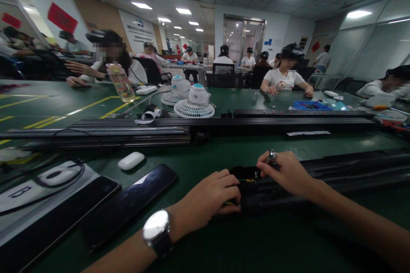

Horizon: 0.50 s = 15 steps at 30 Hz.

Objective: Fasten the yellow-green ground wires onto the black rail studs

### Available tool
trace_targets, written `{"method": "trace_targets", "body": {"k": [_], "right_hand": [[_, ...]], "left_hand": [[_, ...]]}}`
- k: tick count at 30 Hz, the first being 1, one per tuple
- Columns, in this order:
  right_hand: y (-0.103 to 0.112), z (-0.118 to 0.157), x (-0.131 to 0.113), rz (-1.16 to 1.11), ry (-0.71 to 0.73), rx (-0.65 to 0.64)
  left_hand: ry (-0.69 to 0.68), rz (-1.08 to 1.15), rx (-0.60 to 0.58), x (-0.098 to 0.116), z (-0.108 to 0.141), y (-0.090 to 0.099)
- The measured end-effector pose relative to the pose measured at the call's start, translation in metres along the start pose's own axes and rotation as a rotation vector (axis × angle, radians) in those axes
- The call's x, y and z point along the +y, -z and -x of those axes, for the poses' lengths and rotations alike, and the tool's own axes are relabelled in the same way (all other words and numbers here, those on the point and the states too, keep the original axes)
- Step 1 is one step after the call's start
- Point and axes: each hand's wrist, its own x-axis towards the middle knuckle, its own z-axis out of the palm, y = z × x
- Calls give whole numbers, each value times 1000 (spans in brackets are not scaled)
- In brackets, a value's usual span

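"Left hand?"
"Fingers curled at the left end of the black bar on the bench; can't tell what they grip."
"Right hand?"
"Just beyond, fingers bent; grip unclear. Farther off, white fans."

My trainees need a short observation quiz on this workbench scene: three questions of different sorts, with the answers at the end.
1. Multiple choice: on which wrist does the person wear the round-faced wristwatch with a black strap? A) right only; B) left only; C) both.
2. True or false: the bare left hand and the bare right hand are both at the long black bars on the green table.
3. Fill the gap: as pictured, the tall see-through bottle is to the ____ of the two white plastic fans with round grilles.

Key: 1. B; 2. True; 3. left.
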Motion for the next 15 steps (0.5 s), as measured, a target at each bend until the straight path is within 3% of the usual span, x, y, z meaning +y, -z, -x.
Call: {"method": "trace_targets", "body": {"k": [15], "right_hand": [[1, 0, -1, 10, 30, -85]], "left_hand": [[-4, 12, 3, -3, 1, -2]]}}
